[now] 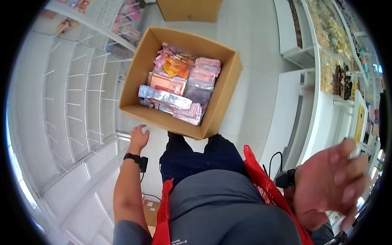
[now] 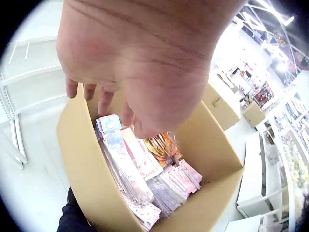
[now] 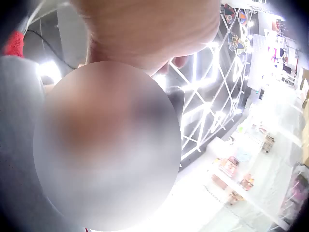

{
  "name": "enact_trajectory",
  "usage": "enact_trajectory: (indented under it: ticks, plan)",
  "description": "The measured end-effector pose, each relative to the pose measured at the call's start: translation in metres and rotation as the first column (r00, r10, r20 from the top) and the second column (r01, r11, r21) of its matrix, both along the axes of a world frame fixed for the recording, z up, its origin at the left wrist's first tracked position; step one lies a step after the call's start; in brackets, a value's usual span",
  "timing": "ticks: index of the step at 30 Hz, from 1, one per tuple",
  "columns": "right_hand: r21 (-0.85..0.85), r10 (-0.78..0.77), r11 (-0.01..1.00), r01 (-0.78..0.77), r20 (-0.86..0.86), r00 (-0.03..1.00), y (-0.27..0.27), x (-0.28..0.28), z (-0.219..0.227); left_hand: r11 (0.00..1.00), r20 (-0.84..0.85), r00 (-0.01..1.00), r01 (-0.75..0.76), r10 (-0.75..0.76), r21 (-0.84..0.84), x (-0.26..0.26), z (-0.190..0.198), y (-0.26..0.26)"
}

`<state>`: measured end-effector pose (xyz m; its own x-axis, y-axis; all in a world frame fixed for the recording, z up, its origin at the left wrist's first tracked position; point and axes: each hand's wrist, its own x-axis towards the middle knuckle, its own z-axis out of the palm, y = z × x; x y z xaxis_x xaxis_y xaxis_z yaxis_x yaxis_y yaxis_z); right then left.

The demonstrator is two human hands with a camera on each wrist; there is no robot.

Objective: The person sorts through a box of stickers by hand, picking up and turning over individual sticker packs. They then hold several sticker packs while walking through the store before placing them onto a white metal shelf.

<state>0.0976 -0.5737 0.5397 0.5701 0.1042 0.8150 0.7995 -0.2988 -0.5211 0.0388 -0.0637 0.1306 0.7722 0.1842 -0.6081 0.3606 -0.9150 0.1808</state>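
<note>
An open cardboard box (image 1: 223, 96) stands in front of the person's legs, holding flat plastic-wrapped packets. Among them are a long blue-and-silver pack (image 1: 165, 97), pink packets (image 1: 205, 69) and orange packets (image 1: 176, 66). The left hand (image 1: 139, 138) hangs just outside the box's near left corner, fingers relaxed, with nothing in it. In the left wrist view that hand (image 2: 130, 72) overlaps the box's far side. Raised at the right, close to the head camera, the right hand (image 1: 332, 183) has loosely bent fingers and no object in it. A blurred oval hides much of the right wrist view.
White wall racks with bare hooks (image 1: 75, 104) line the left side. Along the right run white shelf units (image 1: 281, 110) carrying packaged goods (image 1: 339, 81). Another cardboard box (image 1: 190, 10) sits on the floor beyond the first. A black cable (image 1: 275, 157) loops beside the right wrist.
</note>
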Motion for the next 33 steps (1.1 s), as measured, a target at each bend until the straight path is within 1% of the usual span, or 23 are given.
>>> enact_trajectory:
  ticks: [1,3,4,5,6,7,8,10,11,12,14,15,16,17,19,21,23,25,26,28,30,31,33]
  plan:
    - [0.074,0.017,0.997,-0.012,-0.075,0.997,-0.015,-0.004,0.013,0.998,0.005,0.999,-0.041,0.041,-0.045,-0.012,0.005,-0.008]
    - [0.158,0.036,0.987,-0.016,-0.130,0.991,-0.037,-0.008,0.048,0.984,0.011,0.994,-0.110,0.112,-0.138,-0.034,0.012,-0.020]
    - [0.179,0.097,0.981,-0.073,-0.130,0.987,-0.051,-0.010,0.065,0.964,0.000,0.986,-0.163,0.166,-0.210,-0.047,0.015,-0.025]
    - [0.146,0.311,0.943,-0.298,-0.074,0.948,-0.077,-0.001,0.079,0.935,-0.015,0.976,-0.214,0.218,-0.283,-0.058,0.016,-0.030]
    - [0.109,0.532,0.844,-0.525,-0.053,0.845,-0.102,0.007,0.094,0.898,-0.029,0.963,-0.260,0.268,-0.355,-0.066,0.023,-0.036]
    - [0.073,0.717,0.697,-0.713,-0.072,0.694,-0.127,0.015,0.109,0.903,-0.052,0.971,-0.238,0.235,-0.359,-0.067,0.041,-0.049]
    - [0.006,0.737,0.676,-0.737,0.028,0.676,-0.120,0.022,0.120,0.894,-0.045,0.967,-0.248,0.249,-0.373,-0.071,0.052,-0.060]
    - [0.026,0.672,0.734,-0.679,0.115,0.731,-0.100,0.014,0.131,0.861,-0.047,0.963,-0.258,0.265,-0.439,-0.072,0.068,-0.073]
    - [0.118,0.587,0.795,-0.595,0.098,0.803,-0.089,0.003,0.122,0.834,-0.054,0.962,-0.259,0.268,-0.488,-0.070,0.074,-0.078]
    - [0.208,0.498,0.840,-0.501,0.072,0.864,-0.077,-0.008,0.108,0.804,-0.059,0.962,-0.257,0.268,-0.537,-0.066,0.081,-0.082]
    - [0.280,0.383,0.898,-0.339,-0.119,0.916,-0.065,-0.021,0.088,0.767,0.026,0.965,-0.189,0.259,-0.613,-0.058,0.102,-0.097]
    - [0.255,0.341,0.927,-0.277,-0.261,0.903,-0.059,-0.024,0.078,0.750,0.075,0.966,-0.142,0.248,-0.646,-0.048,0.118,-0.105]
    - [0.217,0.348,0.934,-0.284,-0.378,0.858,-0.066,-0.018,0.053,0.755,0.110,0.955,-0.143,0.274,-0.640,-0.037,0.155,-0.126]
    - [0.120,0.280,0.958,-0.259,-0.569,0.773,-0.059,-0.021,0.043,0.757,0.136,0.943,-0.151,0.302,-0.636,-0.034,0.195,-0.150]
    - [-0.087,0.161,0.946,-0.312,-0.709,0.686,-0.037,-0.023,0.012,0.659,0.225,0.934,-0.016,0.279,-0.752,-0.034,0.226,-0.173]
    - [-0.234,0.082,0.887,-0.398,-0.770,0.633,-0.020,-0.036,-0.017,0.567,0.324,0.915,0.139,0.240,-0.812,-0.035,0.260,-0.202]
    - [-0.401,0.110,0.787,-0.469,-0.656,0.747,-0.003,-0.048,-0.035,0.474,0.372,0.912,0.255,0.173,-0.843,-0.044,0.302,-0.226]
    - [-0.417,0.104,0.743,-0.524,-0.701,0.706,0.011,-0.060,-0.034,0.390,0.392,0.914,0.325,0.102,-0.861,-0.054,0.326,-0.246]
    - [-0.420,0.102,0.723,-0.548,-0.720,0.686,0.012,-0.067,-0.033,0.394,0.421,0.904,0.361,0.075,-0.845,-0.060,0.327,-0.251]
    - [-0.472,0.096,0.729,-0.495,-0.646,0.757,0.005,-0.071,-0.044,0.413,0.497,0.868,0.447,0.016,-0.794,-0.066,0.330,-0.261]
    - [-0.517,0.097,0.740,-0.430,-0.551,0.829,-0.005,-0.073,-0.055,0.415,0.479,0.878,0.428,0.021,-0.803,-0.069,0.341,-0.270]
    - [-0.497,0.117,0.747,-0.442,-0.555,0.824,-0.010,-0.070,-0.058,0.414,0.472,0.881,0.421,0.026,-0.807,-0.068,0.344,-0.277]
    - [-0.457,0.161,0.756,-0.468,-0.563,0.811,-0.021,-0.063,-0.060,0.459,0.468,0.884,0.413,0.006,-0.786,-0.061,0.344,-0.290]
